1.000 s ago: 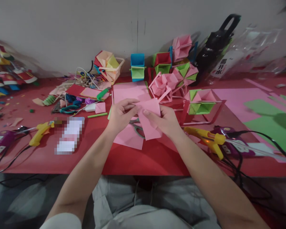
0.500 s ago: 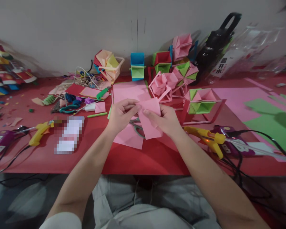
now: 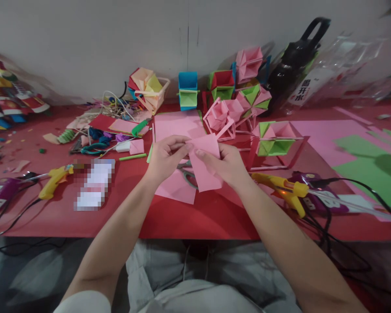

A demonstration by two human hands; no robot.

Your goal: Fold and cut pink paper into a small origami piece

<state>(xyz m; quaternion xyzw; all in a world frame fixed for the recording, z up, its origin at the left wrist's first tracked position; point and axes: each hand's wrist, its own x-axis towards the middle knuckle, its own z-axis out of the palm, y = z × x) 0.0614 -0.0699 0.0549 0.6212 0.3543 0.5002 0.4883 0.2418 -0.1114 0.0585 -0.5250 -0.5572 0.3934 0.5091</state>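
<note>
Pink sheet [image 3: 204,176] held up over the counter [image 3: 198,221], straight ahead of you; your left grip [image 3: 166,156] is narrowed to a pinch at its upper left edge; your right grip [image 3: 227,164] holds the right side, thumb on the near face, fingers mostly hidden behind.

Risks, as judged: uneven pull between your two grips could skew or crease the sheet; too firm a thumb could dent it; the scissors [image 3: 189,179] lie behind its left edge, partly covered, so lowering it blind could catch a corner on the handles; whether the blades are parted, you cannot tell from here.

Loose pink paper [image 3: 174,191] lies under the scissors; a brush of your wrist might shift both.

The right-hand glue gun [image 3: 291,189] shows an orange light, front end near your right wrist; if hot, an outward swing could burn you; the same swing could knock the green-and-pink paper wheel [image 3: 275,147].
</note>
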